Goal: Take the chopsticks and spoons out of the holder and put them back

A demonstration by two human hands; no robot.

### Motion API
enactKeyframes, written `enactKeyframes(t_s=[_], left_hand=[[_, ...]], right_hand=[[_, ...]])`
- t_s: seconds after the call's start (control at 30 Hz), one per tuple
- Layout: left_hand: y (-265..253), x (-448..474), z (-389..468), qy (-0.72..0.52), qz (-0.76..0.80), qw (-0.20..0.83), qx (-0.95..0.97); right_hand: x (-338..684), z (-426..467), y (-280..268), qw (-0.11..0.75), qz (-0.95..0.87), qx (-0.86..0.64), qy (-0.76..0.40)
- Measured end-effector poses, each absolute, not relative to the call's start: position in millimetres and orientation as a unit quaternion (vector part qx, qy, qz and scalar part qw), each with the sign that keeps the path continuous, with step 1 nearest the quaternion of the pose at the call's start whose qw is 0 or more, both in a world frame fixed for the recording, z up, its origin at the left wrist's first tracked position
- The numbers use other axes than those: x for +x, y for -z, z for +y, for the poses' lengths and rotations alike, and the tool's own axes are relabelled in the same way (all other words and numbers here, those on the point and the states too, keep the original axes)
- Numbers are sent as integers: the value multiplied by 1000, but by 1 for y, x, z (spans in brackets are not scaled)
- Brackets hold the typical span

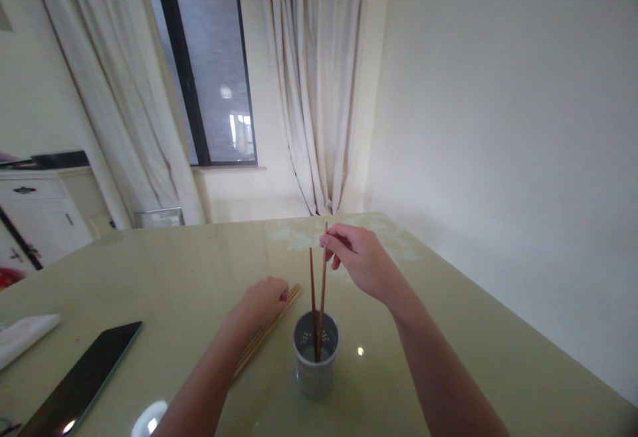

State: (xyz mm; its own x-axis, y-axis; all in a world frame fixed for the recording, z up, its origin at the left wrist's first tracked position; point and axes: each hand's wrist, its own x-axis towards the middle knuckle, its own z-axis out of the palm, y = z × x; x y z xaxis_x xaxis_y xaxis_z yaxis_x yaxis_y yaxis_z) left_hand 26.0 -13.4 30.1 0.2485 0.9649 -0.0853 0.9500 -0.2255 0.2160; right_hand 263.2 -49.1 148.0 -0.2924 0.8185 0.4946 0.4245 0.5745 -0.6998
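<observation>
item: grey cup (317, 378), perforated, upright on the table (164, 277). contents: one reddish chopstick (312, 284), leaning free, and one brown chopstick (323, 291), its lower end inside the cup and its upper end in the right hand (359, 256).

right hand, one o'clock of the cup: grip pinched on the brown chopstick near its top.

left hand (268, 299), between ten and eleven o'clock: fingers curled at a bundle of chopsticks (264, 336) lying slantwise on the table – cannot tell whether the grip is closed on it.

further out: dark tablet-like slab (82, 377), flat, nine o'clock; white object (28, 336), beyond it, cut by the picture's edge; white rounded object (149, 418), eight o'clock.

surroundings: white cabinet (47, 211), ten o'clock; dark-framed window (214, 65), eleven; pale curtain (316, 85), twelve.
</observation>
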Motion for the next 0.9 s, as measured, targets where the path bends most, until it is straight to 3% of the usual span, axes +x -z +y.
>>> enactKeyframes(t_s=[0.2,0.47,0.6,0.77,0.9], left_hand=[[-22,29,-14,-1,625,116,772],[-24,33,-18,-23,629,117,768],[-41,23,-14,-76,615,127,775],[-80,13,-19,-318,514,266,750],[-110,27,-40,-453,411,314,727]], right_hand=[[251,-37,-130,337,-793,-446,-243],[250,-35,-123,276,-789,-489,-249],[257,-36,-131,315,-774,-501,-225],[258,-42,-141,399,-764,-476,-174],[250,-50,-146,471,-757,-391,-228]])
